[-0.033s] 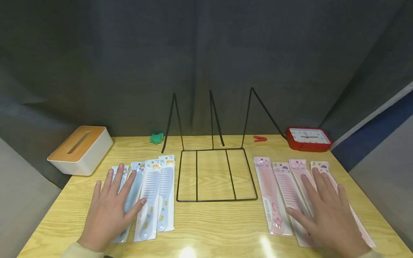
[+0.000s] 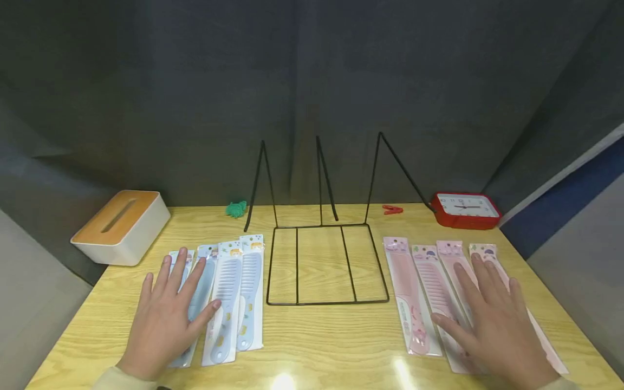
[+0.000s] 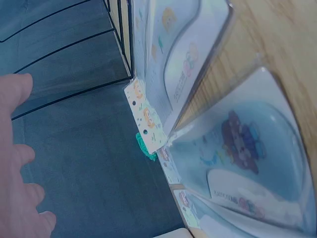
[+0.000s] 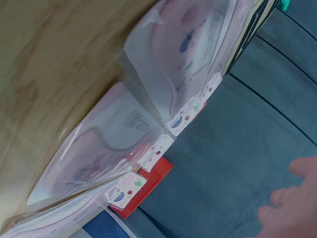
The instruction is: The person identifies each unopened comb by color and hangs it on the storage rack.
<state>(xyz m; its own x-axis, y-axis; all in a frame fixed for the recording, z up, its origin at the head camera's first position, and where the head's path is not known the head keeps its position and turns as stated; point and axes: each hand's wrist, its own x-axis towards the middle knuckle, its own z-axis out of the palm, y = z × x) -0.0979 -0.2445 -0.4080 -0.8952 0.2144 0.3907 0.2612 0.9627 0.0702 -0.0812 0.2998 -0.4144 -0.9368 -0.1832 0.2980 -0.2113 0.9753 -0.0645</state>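
Note:
My left hand [image 2: 168, 314] is spread with straight fingers over the left part of a row of blue combs [image 2: 225, 309] in clear packets, hiding part of them. Nothing is gripped in it; the left wrist view shows its fingers [image 3: 25, 153] apart from the packets. On the other side, my right hand [image 2: 499, 325] extends flat above several packaged pink combs [image 2: 409, 292] and covers portions of those farthest right. It too holds nothing, and its fingers [image 4: 282, 198] stand away from the packets in the right wrist view.
Between the two rows stands a black wire rack [image 2: 326, 303] with three bent uprights. Behind lie a green clip [image 2: 236, 209] and a red clip [image 2: 392, 209]. A white tissue box [image 2: 138, 233] with wooden lid sits left, a red clock [image 2: 467, 221] right, before a dark curtain [image 2: 312, 81].

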